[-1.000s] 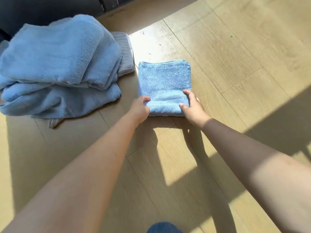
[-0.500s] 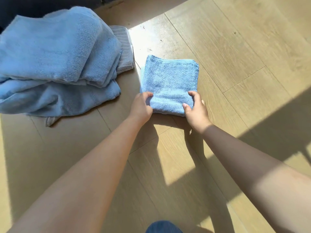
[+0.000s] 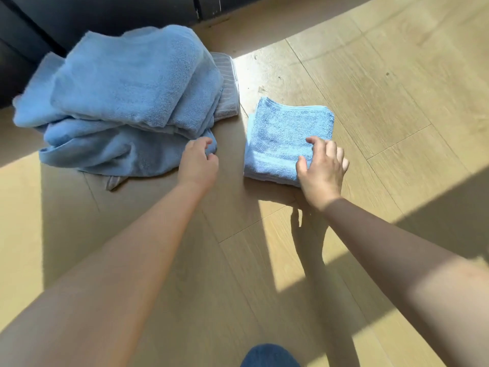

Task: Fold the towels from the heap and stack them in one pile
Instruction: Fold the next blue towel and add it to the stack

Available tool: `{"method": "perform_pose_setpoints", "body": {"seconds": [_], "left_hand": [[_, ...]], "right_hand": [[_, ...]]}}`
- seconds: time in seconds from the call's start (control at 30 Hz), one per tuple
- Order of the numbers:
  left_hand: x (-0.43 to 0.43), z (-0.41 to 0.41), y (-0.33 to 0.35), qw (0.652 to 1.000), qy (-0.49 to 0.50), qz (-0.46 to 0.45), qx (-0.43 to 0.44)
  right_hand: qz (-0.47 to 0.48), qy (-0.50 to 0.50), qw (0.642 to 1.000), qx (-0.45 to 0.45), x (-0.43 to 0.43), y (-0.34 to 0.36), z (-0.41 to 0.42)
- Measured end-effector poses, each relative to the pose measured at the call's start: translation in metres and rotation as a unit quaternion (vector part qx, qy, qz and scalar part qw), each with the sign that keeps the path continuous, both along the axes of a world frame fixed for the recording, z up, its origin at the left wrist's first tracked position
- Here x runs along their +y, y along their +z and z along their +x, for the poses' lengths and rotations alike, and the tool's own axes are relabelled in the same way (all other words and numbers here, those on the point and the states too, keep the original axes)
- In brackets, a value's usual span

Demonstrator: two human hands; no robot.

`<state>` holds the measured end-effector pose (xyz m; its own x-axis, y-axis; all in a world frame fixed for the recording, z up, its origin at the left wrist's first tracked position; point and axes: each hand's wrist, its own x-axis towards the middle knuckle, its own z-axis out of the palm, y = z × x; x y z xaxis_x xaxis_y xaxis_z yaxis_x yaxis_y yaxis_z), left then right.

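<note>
1. Looking down, I see a folded towel [image 3: 288,136] of light blue terry. It is squared into a small thick pad and lies flat on the floor [image 3: 397,102], right of centre in bright sun.
2. The right hand [image 3: 321,168] rests on that towel's near right corner, palm down, fingers spread and slightly bent, pinching nothing.
3. The heap [image 3: 127,102] sits to the left, apart from the folded towel, with a strip of floor between. It is several large blue towels loosely bundled on one another, partly in shade.
4. A grey towel [image 3: 227,86], ribbed, shows under the heap's right side, and a grey scrap [image 3: 113,181] pokes out at its near edge.
5. The left hand [image 3: 198,162] is at the heap's near right corner, fingers curled against the blue cloth. I cannot tell whether it pinches the corner or only touches it.
6. The floor is pale wood-look planks, crossed by bands of sun and shadow.
7. Dark panels [image 3: 105,14] run along the far edge, and some denim [image 3: 270,357] shows at the bottom edge.
</note>
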<state>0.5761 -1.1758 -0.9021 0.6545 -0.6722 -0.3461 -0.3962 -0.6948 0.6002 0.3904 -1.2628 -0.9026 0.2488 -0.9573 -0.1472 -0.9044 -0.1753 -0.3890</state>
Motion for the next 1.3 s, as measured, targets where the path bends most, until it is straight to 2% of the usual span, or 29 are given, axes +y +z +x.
{"method": "perform_pose_setpoints", "body": {"seconds": [0.13, 0.23, 0.33, 0.5, 0.6, 0.7, 0.93, 1.1, 1.23, 1.3], "left_hand": [[0.023, 0.044, 0.029, 0.997, 0.055, -0.019, -0.055], [0.048, 0.075, 0.050, 0.985, 0.095, -0.002, -0.146], [0.079, 0.108, 0.064, 0.973, 0.107, 0.029, -0.205], [0.142, 0.146, 0.061, 0.966, 0.137, 0.078, -0.204], [0.173, 0.152, 0.050, 0.965, 0.135, 0.119, -0.193], [0.188, 0.155, 0.042, 0.966, 0.136, 0.135, -0.171], [0.178, 0.156, 0.044, 0.978, 0.124, 0.098, -0.139], [0.158, 0.148, 0.053, 0.984, 0.106, 0.069, -0.124], [0.148, 0.143, 0.057, 0.984, 0.093, 0.066, -0.133], [0.147, 0.143, 0.057, 0.984, 0.068, 0.072, -0.147]], "right_hand": [[-0.010, 0.105, 0.994, -0.005, 0.012, 0.023, 0.057], [-0.004, 0.189, 0.982, -0.004, 0.024, 0.037, 0.108], [0.008, 0.277, 0.960, 0.043, 0.038, 0.045, 0.160], [0.014, 0.380, 0.913, 0.150, 0.064, 0.044, 0.220], [0.017, 0.367, 0.908, 0.200, 0.072, 0.042, 0.230], [0.006, 0.343, 0.916, 0.206, 0.073, 0.044, 0.233], [-0.072, 0.367, 0.920, 0.112, 0.072, 0.044, 0.228], [-0.080, 0.411, 0.896, 0.150, 0.073, 0.044, 0.215], [-0.043, 0.348, 0.932, 0.087, 0.070, 0.047, 0.221], [-0.024, 0.324, 0.942, 0.084, 0.064, 0.048, 0.234]]}}
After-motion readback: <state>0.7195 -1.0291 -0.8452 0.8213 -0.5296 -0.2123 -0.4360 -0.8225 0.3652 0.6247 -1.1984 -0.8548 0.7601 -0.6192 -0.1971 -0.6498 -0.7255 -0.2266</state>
